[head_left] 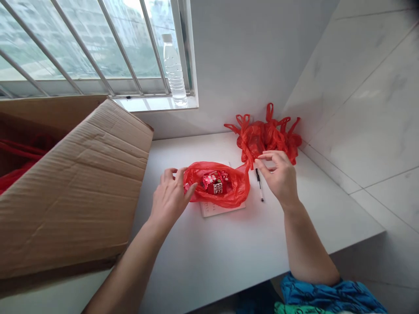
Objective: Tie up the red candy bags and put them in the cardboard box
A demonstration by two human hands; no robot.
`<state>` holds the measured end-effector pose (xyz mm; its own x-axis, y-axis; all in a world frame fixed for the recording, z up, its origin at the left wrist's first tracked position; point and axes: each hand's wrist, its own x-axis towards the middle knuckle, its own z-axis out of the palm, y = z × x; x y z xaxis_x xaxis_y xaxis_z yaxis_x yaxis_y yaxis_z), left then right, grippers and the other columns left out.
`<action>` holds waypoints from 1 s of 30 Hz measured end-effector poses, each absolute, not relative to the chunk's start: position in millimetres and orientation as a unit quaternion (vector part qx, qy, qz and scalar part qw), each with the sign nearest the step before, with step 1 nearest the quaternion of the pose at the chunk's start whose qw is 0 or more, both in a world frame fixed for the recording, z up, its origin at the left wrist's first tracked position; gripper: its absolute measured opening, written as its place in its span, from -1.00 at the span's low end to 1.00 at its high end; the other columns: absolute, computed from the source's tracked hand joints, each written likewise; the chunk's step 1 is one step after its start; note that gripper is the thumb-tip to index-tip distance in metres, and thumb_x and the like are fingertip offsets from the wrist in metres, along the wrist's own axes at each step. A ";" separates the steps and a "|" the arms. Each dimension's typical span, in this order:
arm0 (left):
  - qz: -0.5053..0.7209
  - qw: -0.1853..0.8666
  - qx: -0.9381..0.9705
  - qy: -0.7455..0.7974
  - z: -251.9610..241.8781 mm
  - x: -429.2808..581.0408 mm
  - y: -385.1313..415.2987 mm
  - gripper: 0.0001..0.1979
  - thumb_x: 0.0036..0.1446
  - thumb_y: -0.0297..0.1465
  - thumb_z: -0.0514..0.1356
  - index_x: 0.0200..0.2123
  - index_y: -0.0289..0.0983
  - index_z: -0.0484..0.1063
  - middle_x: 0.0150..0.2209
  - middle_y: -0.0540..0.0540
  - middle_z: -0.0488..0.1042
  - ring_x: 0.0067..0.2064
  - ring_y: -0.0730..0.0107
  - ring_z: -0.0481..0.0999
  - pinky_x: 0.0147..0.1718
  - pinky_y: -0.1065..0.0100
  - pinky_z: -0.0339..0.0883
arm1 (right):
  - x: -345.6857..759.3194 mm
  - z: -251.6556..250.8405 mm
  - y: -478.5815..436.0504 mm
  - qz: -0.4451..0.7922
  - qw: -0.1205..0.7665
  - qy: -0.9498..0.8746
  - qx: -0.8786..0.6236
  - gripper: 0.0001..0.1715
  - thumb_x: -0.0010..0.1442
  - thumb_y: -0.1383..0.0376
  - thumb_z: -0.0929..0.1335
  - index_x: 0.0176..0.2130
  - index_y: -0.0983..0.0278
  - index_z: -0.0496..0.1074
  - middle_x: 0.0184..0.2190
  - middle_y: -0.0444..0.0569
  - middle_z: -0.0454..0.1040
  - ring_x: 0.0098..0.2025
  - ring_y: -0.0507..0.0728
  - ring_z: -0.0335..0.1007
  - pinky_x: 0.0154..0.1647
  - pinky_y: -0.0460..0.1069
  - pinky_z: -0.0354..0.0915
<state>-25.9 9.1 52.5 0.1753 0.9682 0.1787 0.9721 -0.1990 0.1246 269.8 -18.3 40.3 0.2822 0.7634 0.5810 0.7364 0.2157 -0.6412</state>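
Observation:
A red plastic bag (229,192) lies open on the white table (229,253), with a small red printed box (213,182) inside it. My left hand (170,196) grips the bag's left edge, thumb and fingers closed on the plastic. My right hand (278,174) pinches the bag's right handle, pulled out toward the right. Under the bag lies a white sheet of paper (216,209). A black and white pen (259,184) rests on the table just left of my right hand.
A pile of knotted red plastic bags (266,135) sits at the back by the wall corner. A large open cardboard box (72,183) with red bags inside fills the left side. A clear water bottle (174,72) stands on the barred window's sill.

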 end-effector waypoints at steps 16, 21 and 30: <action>-0.344 -0.083 -0.740 -0.572 110.2 -31.1 -10.5 -0.58 0.23 -0.37 0.17 0.16 -0.11 0.35 -0.15 -0.01 0.55 -0.23 0.37 0.53 -0.34 0.39 0.37 | 269.0 70.5 14.7 0.034 0.238 -0.627 -0.741 -0.56 0.16 -0.08 0.39 -0.24 0.22 0.38 -0.19 0.05 0.50 -0.24 0.27 0.48 -0.39 0.03 0.17; -0.342 -0.095 -0.763 -0.541 125.4 -30.8 -3.0 -0.70 0.22 -0.39 0.19 0.03 -0.11 0.49 -0.18 0.00 0.56 -0.27 0.41 0.52 -0.37 0.41 0.40 | 273.4 75.1 11.7 0.136 0.157 -0.665 -0.718 -0.75 0.21 0.09 0.37 -0.39 0.20 0.40 -0.44 -0.09 0.51 -0.35 0.20 0.46 -0.40 0.03 0.14; -0.504 -0.044 -0.710 -0.490 153.7 -27.4 13.8 -0.72 0.25 -0.38 0.21 0.02 -0.12 0.53 -0.19 -0.03 0.54 -0.25 0.45 0.52 -0.40 0.47 0.41 | 278.9 105.2 21.6 0.107 0.432 -0.608 -0.657 -0.46 0.16 -0.19 0.37 -0.19 0.19 0.47 -0.02 0.06 0.46 -0.09 0.25 0.47 -0.12 0.11 0.34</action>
